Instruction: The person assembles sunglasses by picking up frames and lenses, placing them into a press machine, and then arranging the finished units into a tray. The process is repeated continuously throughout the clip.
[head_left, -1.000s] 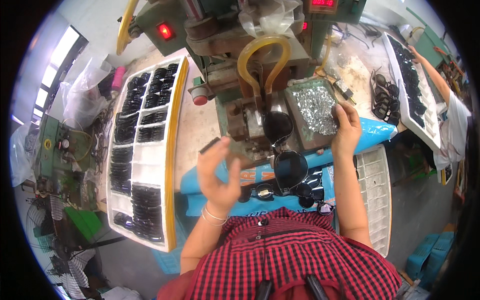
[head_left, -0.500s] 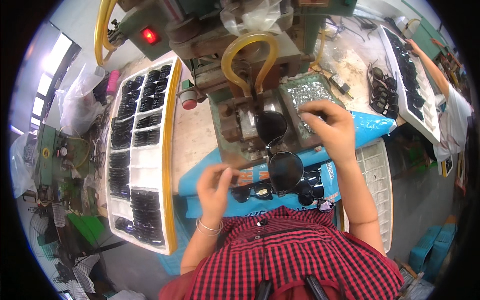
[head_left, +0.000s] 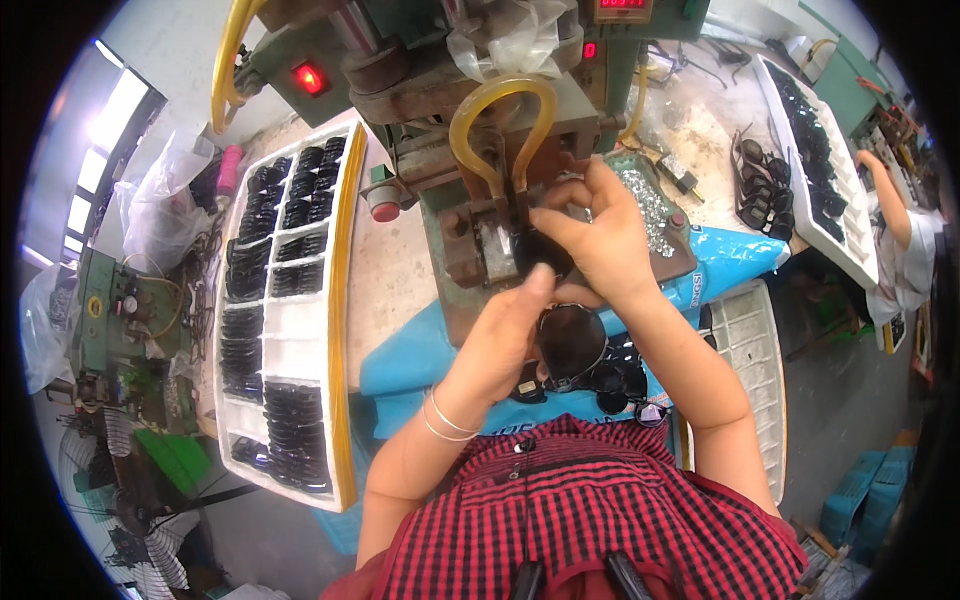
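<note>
A pair of dark sunglasses [head_left: 573,345] with round lenses is at the work point of a green press machine [head_left: 470,215], one lens up by the jaws and the other hanging toward me. My left hand [head_left: 505,330] is closed on its middle, thumb uppermost. Over the upper lens, my right hand [head_left: 610,235] bends its thumb and fingers together close beside the jaws. Whatever lies between those fingertips is too small or hidden to make out. A yellow tube loop [head_left: 500,95] arches above both hands. Partly behind my right hand, a tray of small silvery bits [head_left: 648,205] sits on the machine base.
On the left stands a long white tray [head_left: 295,335] with rows of dark lenses. More sunglasses [head_left: 615,380] lie on blue plastic sheeting [head_left: 400,365] below the machine. A red button [head_left: 384,211] juts out at its left. Right, a co-worker's arm [head_left: 885,195] is near another white tray [head_left: 860,225].
My left hand has moved up and right onto the sunglasses. The right hand has moved left from the silvery bits to the jaws. The co-worker's arm has drawn back from the tray.
</note>
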